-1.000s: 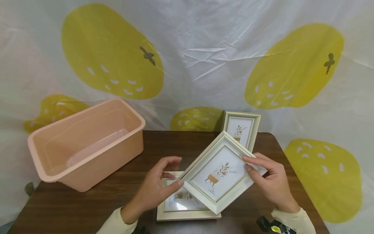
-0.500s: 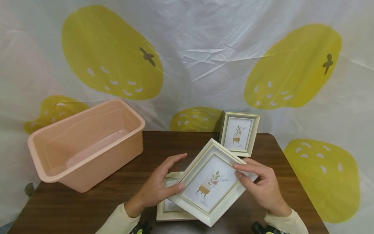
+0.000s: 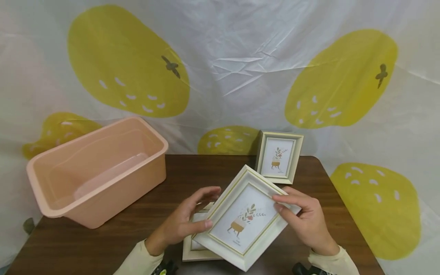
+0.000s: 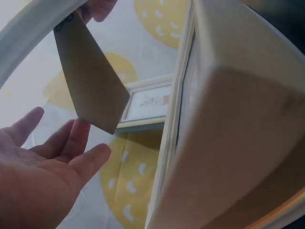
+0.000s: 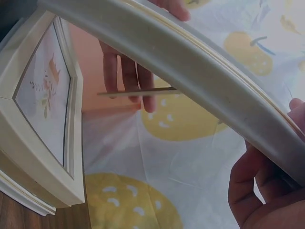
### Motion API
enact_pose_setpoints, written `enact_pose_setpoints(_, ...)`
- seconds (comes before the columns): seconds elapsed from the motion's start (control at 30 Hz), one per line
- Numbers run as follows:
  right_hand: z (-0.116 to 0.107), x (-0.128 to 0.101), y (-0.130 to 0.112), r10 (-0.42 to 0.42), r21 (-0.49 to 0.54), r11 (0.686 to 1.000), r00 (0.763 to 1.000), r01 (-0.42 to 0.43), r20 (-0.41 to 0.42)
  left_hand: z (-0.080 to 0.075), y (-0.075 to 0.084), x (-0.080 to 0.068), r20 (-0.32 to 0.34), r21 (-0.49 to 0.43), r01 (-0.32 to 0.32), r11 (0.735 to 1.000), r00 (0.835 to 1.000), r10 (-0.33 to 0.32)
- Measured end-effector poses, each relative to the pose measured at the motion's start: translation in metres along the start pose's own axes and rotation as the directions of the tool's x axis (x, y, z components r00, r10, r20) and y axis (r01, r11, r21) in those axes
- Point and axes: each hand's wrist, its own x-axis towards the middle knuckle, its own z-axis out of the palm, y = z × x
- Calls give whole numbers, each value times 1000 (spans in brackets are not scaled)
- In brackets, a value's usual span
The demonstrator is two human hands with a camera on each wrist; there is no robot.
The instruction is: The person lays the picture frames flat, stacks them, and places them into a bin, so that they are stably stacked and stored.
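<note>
Clearly the tilted picture frame [image 3: 242, 218], low and centre in the head view, hung over a flat frame [image 3: 192, 244], pinched between left hand [image 3: 182, 223] and right hand [image 3: 304, 221] by fingertips only. That light hold risked a slip, knocking the frame below it.
</note>
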Motion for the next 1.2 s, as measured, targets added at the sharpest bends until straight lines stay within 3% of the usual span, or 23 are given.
enact_pose_setpoints(0.27,3,-2,1,44,-15,999,999,-44,9,3,-1,-7,-72,47,10,999,997,-7)
enact_pose_setpoints(0.47,7,-4,1,97,-48,994,995,-96,3,7,3,-14,-147,48,76,996,987,-68)
enact_pose_setpoints(0.67,10,-6,7,121,-28,992,993,-121,-1,8,4,-24,-165,68,82,994,984,-70)
enact_pose_setpoints(0.83,9,-8,12,201,-109,973,979,-204,-36,10,2,-31,-195,69,92,993,978,-77)
enact_pose_setpoints(0.97,9,-9,16,258,-118,957,963,-265,-73,13,1,-35,-231,32,93,995,969,-83)
enact_pose_setpoints(1.2,14,-9,19,333,-88,931,922,-354,-196,17,-2,-37,-264,-112,-38,993,964,7)
